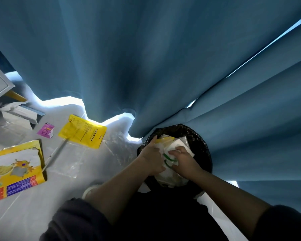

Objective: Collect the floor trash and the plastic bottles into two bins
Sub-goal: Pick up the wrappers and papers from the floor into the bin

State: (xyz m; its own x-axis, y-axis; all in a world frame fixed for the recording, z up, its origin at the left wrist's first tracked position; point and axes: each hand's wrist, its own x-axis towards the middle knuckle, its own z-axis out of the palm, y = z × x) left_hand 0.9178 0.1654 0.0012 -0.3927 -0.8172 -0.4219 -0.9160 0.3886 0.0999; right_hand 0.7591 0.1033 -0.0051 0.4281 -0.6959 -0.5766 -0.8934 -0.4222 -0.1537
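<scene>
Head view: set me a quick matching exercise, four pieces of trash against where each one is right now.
Things:
1 yellow pouch
2 pink packet
3 white bag
4 large printed bag

Places:
A in the black bin, under the left hand and right hand
B floor, at the frame's left edge
C floor, nearest the curtain hem
D floor, just left of the yellow pouch

Pairs: 1-C, 2-D, 3-A, 4-B.

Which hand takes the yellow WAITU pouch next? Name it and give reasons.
Left. Both hands are on the white bag in the bin, but the yellow pouch lies on the floor left of it, nearer the left hand; the right hand would probably have to cross over.
</scene>
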